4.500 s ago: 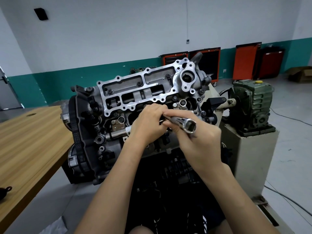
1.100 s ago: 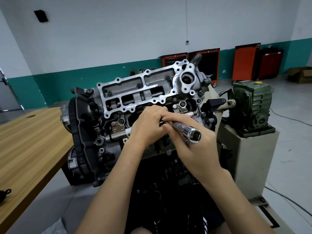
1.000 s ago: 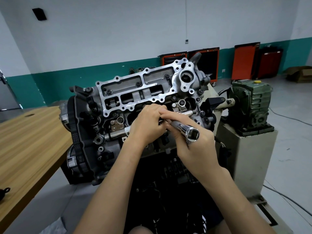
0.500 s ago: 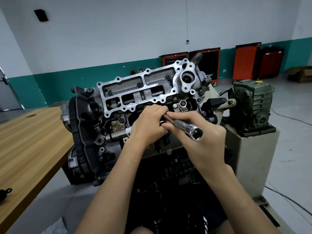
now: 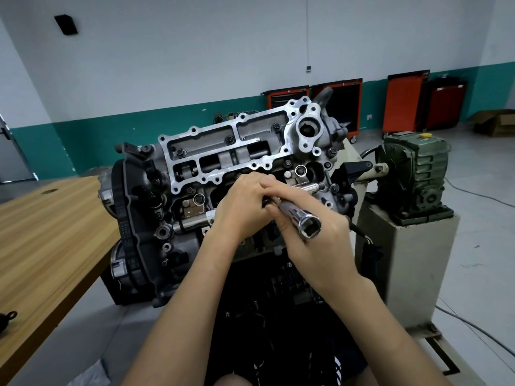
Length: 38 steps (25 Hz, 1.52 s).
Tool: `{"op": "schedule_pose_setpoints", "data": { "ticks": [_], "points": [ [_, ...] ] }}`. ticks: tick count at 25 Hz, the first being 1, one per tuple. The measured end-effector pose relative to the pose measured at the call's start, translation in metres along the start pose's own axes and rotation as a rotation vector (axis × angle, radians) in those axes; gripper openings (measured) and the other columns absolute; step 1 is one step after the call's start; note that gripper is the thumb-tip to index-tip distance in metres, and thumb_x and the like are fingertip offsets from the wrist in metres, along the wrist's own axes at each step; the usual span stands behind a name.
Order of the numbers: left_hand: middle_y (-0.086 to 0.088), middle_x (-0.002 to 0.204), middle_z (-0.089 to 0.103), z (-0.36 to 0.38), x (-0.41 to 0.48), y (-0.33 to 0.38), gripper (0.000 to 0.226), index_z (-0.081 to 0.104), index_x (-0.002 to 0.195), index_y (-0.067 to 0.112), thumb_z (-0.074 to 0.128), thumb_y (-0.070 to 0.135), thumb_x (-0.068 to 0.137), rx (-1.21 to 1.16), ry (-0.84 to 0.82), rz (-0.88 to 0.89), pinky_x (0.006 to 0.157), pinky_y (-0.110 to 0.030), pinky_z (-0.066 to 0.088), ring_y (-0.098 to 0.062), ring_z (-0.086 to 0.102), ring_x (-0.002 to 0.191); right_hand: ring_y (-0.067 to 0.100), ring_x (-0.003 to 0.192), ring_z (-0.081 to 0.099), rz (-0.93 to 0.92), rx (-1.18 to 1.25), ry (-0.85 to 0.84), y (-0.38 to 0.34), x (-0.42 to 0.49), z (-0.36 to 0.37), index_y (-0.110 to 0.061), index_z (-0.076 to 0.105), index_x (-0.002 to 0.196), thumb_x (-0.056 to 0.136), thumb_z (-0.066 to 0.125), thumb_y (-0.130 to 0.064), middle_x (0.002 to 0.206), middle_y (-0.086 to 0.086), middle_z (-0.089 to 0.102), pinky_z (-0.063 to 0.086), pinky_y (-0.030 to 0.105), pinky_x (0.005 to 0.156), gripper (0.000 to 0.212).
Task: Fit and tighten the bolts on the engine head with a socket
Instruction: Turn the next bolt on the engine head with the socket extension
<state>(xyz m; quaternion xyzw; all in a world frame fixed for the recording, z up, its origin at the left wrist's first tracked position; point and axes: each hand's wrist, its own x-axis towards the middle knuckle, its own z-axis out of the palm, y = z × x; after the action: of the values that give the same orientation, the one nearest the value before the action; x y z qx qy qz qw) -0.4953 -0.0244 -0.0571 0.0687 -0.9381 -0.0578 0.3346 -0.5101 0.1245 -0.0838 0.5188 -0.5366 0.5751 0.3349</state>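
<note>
The engine head [image 5: 231, 151] stands tilted towards me on a stand, its silver cam frame on top and several dark bolts seated in it. My right hand [image 5: 312, 235] grips a long chrome socket [image 5: 302, 220], whose open square end faces me. The socket's far end points into the engine under my left hand [image 5: 242, 207]. My left hand's fingers curl over that far end of the socket; what they pinch is hidden. A chrome rod [image 5: 306, 187] lies across the engine just behind my hands.
A wooden table [image 5: 47, 235] runs along the left. A green gearbox [image 5: 415, 174] sits on a beige pedestal [image 5: 404, 263] at the right, joined to the engine stand. Red tool cabinets [image 5: 404, 103] line the far wall. Cables lie on the floor at right.
The socket's open end has swung a little in my right hand, turning about its axis. Both hands have stayed at the same spot on the engine.
</note>
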Motion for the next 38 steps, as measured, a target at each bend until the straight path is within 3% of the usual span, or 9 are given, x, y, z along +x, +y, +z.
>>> {"op": "schedule_pose_setpoints", "data": {
  "ticks": [6, 10, 15, 19, 23, 27, 32, 36, 38],
  "points": [
    [0.007, 0.086, 0.051, 0.001, 0.001, -0.002, 0.017, 0.053, 0.087, 0.014, 0.045, 0.027, 0.079, 0.076, -0.026, 0.063, 0.066, -0.023, 0.025, -0.015, 0.042, 0.086, 0.018, 0.072, 0.068, -0.008, -0.020, 0.062, 0.005, 0.004, -0.007, -0.001, 0.072, 0.096, 0.074, 0.082, -0.002, 0.084, 0.008, 0.072, 0.053, 0.022, 0.067, 0.024],
    [0.015, 0.081, 0.047, 0.002, 0.001, -0.002, 0.003, 0.051, 0.083, 0.023, 0.049, 0.025, 0.082, -0.010, -0.013, -0.022, 0.058, -0.016, 0.024, -0.010, 0.042, 0.085, 0.016, 0.097, 0.067, 0.001, 0.033, -0.046, 0.000, -0.002, 0.001, 0.005, 0.067, 0.107, 0.080, 0.068, 0.016, 0.106, 0.010, 0.071, 0.053, 0.024, 0.088, 0.029],
    [0.004, 0.088, 0.053, 0.003, 0.002, -0.002, 0.010, 0.055, 0.088, 0.013, 0.053, 0.020, 0.082, 0.074, -0.014, 0.075, 0.067, -0.020, 0.025, -0.015, 0.043, 0.087, 0.019, 0.076, 0.069, 0.021, 0.000, 0.034, 0.006, 0.004, -0.006, 0.000, 0.071, 0.097, 0.078, 0.078, -0.006, 0.087, 0.007, 0.073, 0.053, 0.025, 0.069, 0.021],
    [0.008, 0.087, 0.051, 0.002, 0.000, -0.003, 0.011, 0.054, 0.088, 0.016, 0.050, 0.019, 0.079, 0.009, -0.010, 0.026, 0.062, -0.019, 0.027, -0.013, 0.041, 0.086, 0.016, 0.097, 0.067, -0.001, 0.034, -0.053, 0.003, -0.001, 0.000, 0.004, 0.067, 0.109, 0.082, 0.067, 0.012, 0.107, 0.007, 0.070, 0.054, 0.030, 0.086, 0.027],
    [0.003, 0.087, 0.052, 0.003, 0.002, -0.004, 0.015, 0.054, 0.087, 0.012, 0.049, 0.024, 0.081, 0.064, -0.023, 0.069, 0.072, -0.025, 0.033, -0.016, 0.042, 0.086, 0.026, 0.069, 0.068, 0.012, -0.026, 0.041, 0.009, 0.003, -0.008, 0.000, 0.072, 0.097, 0.075, 0.081, -0.004, 0.083, 0.009, 0.072, 0.053, 0.033, 0.062, 0.024],
    [0.012, 0.088, 0.051, 0.004, 0.001, -0.006, 0.007, 0.054, 0.088, 0.019, 0.052, 0.024, 0.083, 0.003, 0.005, 0.001, 0.064, -0.012, 0.030, -0.008, 0.039, 0.087, 0.021, 0.096, 0.069, -0.026, -0.004, -0.037, 0.002, -0.004, 0.003, 0.007, 0.067, 0.108, 0.080, 0.071, 0.013, 0.106, 0.013, 0.071, 0.055, 0.032, 0.085, 0.029],
    [0.003, 0.089, 0.055, 0.004, 0.002, -0.004, 0.013, 0.055, 0.088, 0.012, 0.054, 0.023, 0.081, 0.072, -0.013, 0.073, 0.072, -0.023, 0.032, -0.017, 0.045, 0.088, 0.025, 0.071, 0.069, 0.025, 0.013, 0.064, 0.009, 0.003, -0.005, 0.000, 0.072, 0.098, 0.078, 0.078, -0.009, 0.085, 0.008, 0.073, 0.054, 0.033, 0.064, 0.023],
    [0.012, 0.089, 0.052, 0.005, 0.001, -0.005, 0.009, 0.056, 0.088, 0.018, 0.052, 0.018, 0.080, -0.002, 0.015, 0.009, 0.061, -0.015, 0.027, -0.008, 0.042, 0.087, 0.016, 0.100, 0.067, -0.016, 0.024, -0.029, 0.004, -0.002, 0.003, 0.007, 0.066, 0.110, 0.083, 0.067, 0.012, 0.108, 0.011, 0.070, 0.054, 0.029, 0.088, 0.028],
    [0.008, 0.088, 0.053, 0.004, 0.002, -0.004, 0.008, 0.055, 0.087, 0.015, 0.053, 0.020, 0.080, 0.030, -0.002, 0.046, 0.064, -0.020, 0.026, -0.012, 0.042, 0.087, 0.016, 0.088, 0.068, -0.016, -0.018, -0.007, 0.008, 0.000, 0.001, 0.004, 0.069, 0.104, 0.078, 0.072, 0.013, 0.098, 0.009, 0.073, 0.055, 0.027, 0.078, 0.028]
  ]
}}
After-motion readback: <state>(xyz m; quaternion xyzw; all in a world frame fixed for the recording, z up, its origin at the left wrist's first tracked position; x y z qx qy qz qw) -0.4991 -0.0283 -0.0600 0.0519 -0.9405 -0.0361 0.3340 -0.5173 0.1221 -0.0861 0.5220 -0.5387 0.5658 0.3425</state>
